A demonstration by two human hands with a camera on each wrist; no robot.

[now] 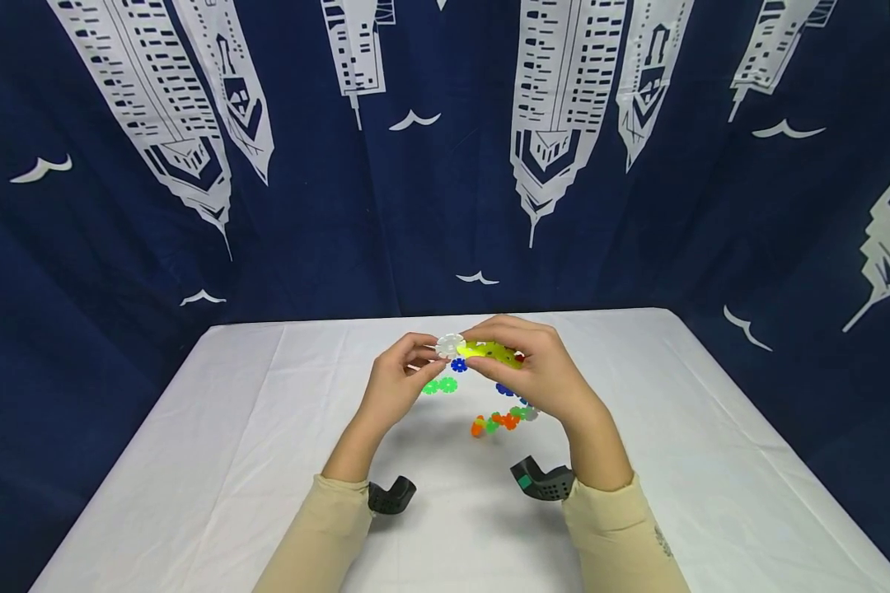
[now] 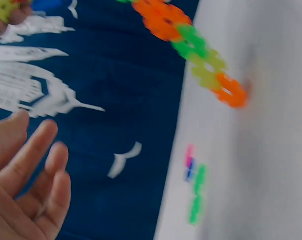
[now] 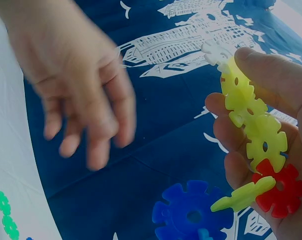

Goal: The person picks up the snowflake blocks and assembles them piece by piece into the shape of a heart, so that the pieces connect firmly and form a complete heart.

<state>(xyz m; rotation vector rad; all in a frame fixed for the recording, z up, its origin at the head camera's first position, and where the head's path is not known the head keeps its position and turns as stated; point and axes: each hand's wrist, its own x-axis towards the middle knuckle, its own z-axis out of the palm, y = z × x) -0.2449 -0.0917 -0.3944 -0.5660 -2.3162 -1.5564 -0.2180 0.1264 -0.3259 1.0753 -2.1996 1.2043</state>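
Observation:
My right hand [image 1: 545, 371] holds a chain of interlocking notched plastic discs between thumb and fingers. A clear whitish disc [image 1: 451, 345] sits at the chain's left end, joined to yellow discs [image 3: 265, 142]. Past these come a red disc [image 3: 279, 189], another yellow one and a large blue disc [image 3: 190, 212]. Orange, green and yellow discs [image 2: 193, 42] dangle lower down, beneath the right hand. My left hand [image 1: 393, 379] is beside the whitish disc in the head view. Both wrist views show its fingers loosely spread, apart from the chain and holding nothing.
On the white-covered table [image 1: 267, 461] lie a joined pair of green discs [image 1: 439, 385] and a blue disc [image 1: 458, 365]; a pink piece [image 2: 189, 152] shows near them. A dark blue curtain [image 1: 415, 206] with white building prints hangs behind the table. Both wrists wear black devices.

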